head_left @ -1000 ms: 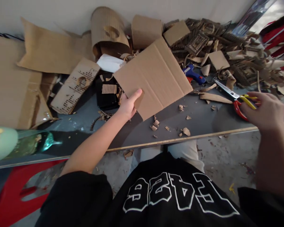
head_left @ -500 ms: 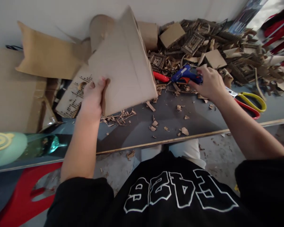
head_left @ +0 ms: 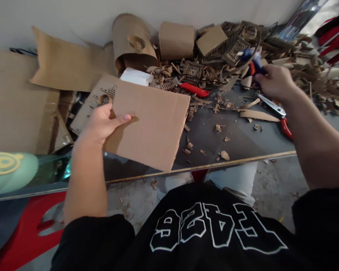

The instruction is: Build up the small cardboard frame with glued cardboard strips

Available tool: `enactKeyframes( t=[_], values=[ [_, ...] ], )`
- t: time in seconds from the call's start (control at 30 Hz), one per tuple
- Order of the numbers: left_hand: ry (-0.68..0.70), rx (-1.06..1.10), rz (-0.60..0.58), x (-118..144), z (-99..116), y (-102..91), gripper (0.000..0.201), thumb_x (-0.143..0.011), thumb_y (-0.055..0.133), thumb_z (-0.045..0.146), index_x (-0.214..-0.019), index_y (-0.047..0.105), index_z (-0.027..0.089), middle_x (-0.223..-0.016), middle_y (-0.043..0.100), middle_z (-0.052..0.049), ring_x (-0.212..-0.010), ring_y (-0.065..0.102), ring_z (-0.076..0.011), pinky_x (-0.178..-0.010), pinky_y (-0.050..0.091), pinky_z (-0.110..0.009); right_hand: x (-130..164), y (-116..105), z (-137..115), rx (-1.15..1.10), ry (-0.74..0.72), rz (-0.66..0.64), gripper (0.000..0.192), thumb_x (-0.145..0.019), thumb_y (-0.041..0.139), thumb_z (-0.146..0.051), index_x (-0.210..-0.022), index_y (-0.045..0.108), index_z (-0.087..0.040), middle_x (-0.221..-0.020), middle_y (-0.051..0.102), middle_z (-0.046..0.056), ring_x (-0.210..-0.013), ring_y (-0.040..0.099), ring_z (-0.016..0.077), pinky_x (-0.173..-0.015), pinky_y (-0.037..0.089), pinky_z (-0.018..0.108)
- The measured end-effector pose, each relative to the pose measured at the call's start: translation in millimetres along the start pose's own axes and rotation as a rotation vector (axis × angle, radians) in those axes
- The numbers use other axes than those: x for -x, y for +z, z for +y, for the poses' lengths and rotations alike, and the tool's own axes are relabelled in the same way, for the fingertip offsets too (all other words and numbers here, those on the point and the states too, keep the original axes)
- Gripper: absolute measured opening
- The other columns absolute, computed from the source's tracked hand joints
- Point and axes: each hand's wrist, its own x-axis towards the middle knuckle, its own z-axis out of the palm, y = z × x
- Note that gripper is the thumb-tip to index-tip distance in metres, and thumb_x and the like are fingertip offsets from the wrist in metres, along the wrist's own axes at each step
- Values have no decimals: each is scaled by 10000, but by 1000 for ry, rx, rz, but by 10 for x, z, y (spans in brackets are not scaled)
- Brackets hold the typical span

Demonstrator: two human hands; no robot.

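Note:
My left hand [head_left: 101, 122] grips the left edge of a flat brown cardboard sheet [head_left: 152, 126], held roughly level over the near edge of the grey table [head_left: 243, 145]. My right hand [head_left: 274, 81] is raised over the table at the right and closed around a blue glue gun [head_left: 251, 60], which is blurred. Red and yellow scissors [head_left: 279, 116] lie on the table just under my right wrist. A red cutter [head_left: 194, 90] lies beyond the sheet's far corner.
A heap of cut cardboard pieces and lattice scraps [head_left: 243, 45] fills the back right. Large cardboard sheets [head_left: 64, 69], a curved cardboard piece [head_left: 132, 41] and a small box [head_left: 176, 39] stand by the wall. Crumbs dot the table. A green object [head_left: 11, 171] lies at left.
My left hand has lowered the sheet from upright to nearly flat. My right hand left the scissors, took the glue gun and lifted it up to the right.

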Motion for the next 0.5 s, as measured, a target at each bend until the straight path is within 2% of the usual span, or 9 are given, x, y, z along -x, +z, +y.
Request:
enactKeyframes(
  t=[0.07, 0.1, 0.2, 0.27, 0.33, 0.4, 0.47, 0.5],
  values=[
    [-17, -60, -25, 11, 60, -5, 840, -387, 871, 800, -927, 743, 168, -854, 775, -76, -725, 691, -277, -935, 542, -684, -125, -80, 52, 41, 167, -140, 977, -844, 202, -709, -992, 691, 124, -834, 697, 133, -755, 679, 127, -627, 399, 306],
    [-37, -88, -69, 14, 84, 12, 833, -402, 863, 803, -929, 745, 169, -844, 773, -80, -705, 689, -279, -891, 565, -659, -176, -98, 57, 54, 224, -204, 1000, -831, 186, -717, -1003, 691, 129, -835, 695, 139, -784, 683, 144, -632, 399, 322],
    [-58, -180, -253, 1, 124, 154, 699, -474, 914, 688, -924, 757, 178, -852, 769, -95, -719, 703, -297, -760, 606, -476, -218, -85, -15, 108, 254, -282, 966, -791, 321, -762, -947, 715, 105, -861, 703, 173, -931, 692, 234, -679, 415, 376],
    [18, -294, -343, -39, 125, 305, 586, -517, 942, 587, -900, 766, 179, -852, 766, -95, -750, 703, -294, -733, 580, -387, -134, -83, -152, 152, 233, -272, 935, -737, 450, -795, -865, 727, 89, -934, 709, 219, -1033, 678, 305, -729, 432, 412],
    [119, -455, -413, -97, 111, 466, 497, -541, 946, 541, -831, 757, 185, -776, 745, -71, -705, 673, -267, -716, 544, -343, 15, -125, -378, 218, 221, -223, 902, -750, 537, -772, -840, 723, 106, -1029, 691, 294, -1111, 652, 372, -785, 458, 440],
    [217, -598, -466, -150, 97, 609, 455, -588, 909, 581, -754, 721, 201, -692, 702, -44, -644, 630, -239, -677, 503, -312, 176, -190, -697, 232, 192, -147, 798, -896, 530, -620, -1001, 697, 153, -1104, 656, 354, -1172, 625, 395, -823, 485, 431],
    [274, -725, -471, -176, 107, 725, 472, -647, 845, 649, -721, 681, 213, -661, 667, -37, -635, 614, -237, -653, 471, -300, 292, -215, -1082, 132, 56, -115, 604, -997, 428, -440, -1138, 669, 96, -1152, 673, 243, -1184, 627, 335, -908, 479, 417],
    [275, -799, -468, -175, 128, 774, 486, -674, 812, 677, -739, 677, 215, -678, 667, -44, -656, 624, -248, -656, 466, -303, 322, -198, -1281, 50, -98, -148, 500, -1001, 445, -371, -1174, 665, 43, -1153, 682, 170, -1194, 619, 298, -977, 459, 417]
  ],
)
